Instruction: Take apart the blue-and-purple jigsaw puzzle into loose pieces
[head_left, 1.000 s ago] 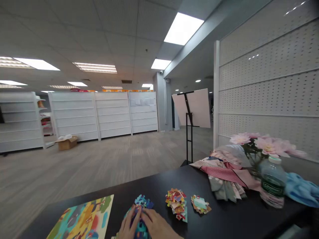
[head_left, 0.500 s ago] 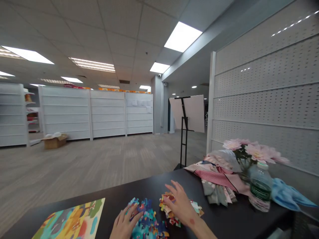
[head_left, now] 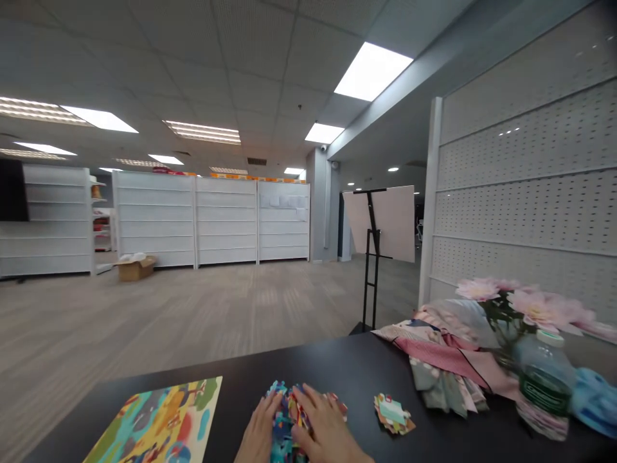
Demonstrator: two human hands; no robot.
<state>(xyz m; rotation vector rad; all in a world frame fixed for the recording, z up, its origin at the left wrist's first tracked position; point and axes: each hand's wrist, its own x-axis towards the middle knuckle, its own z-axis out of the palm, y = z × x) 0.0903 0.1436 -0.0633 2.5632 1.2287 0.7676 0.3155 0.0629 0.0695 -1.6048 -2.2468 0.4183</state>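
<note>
A heap of colourful jigsaw puzzle pieces (head_left: pixel 283 429) lies on the black table between my two hands. My left hand (head_left: pixel 259 429) rests against the heap's left side, fingers stretched out. From the right, my right hand (head_left: pixel 326 427) lies over the heap with its fingers spread, covering part of it; some red and yellow pieces show past its fingertips. A smaller cluster of puzzle pieces (head_left: pixel 393 413) sits apart, to the right of my right hand. Left of my hands is a flat, brightly illustrated puzzle picture (head_left: pixel 166 418).
Folded pink and grey fabric (head_left: pixel 446 360) lies at the table's right, beside a water bottle (head_left: pixel 547 386), pink flowers (head_left: pixel 535 305) and a blue cloth (head_left: pixel 595 399). An easel board (head_left: pixel 390 222) stands beyond the table. White shelving (head_left: pixel 226 222) and a cardboard box (head_left: pixel 135 267) are farther back.
My right hand has moved left, bringing pieces against the blue heap by my left hand. A small cluster stays behind on the right. The view has turned slightly left.
</note>
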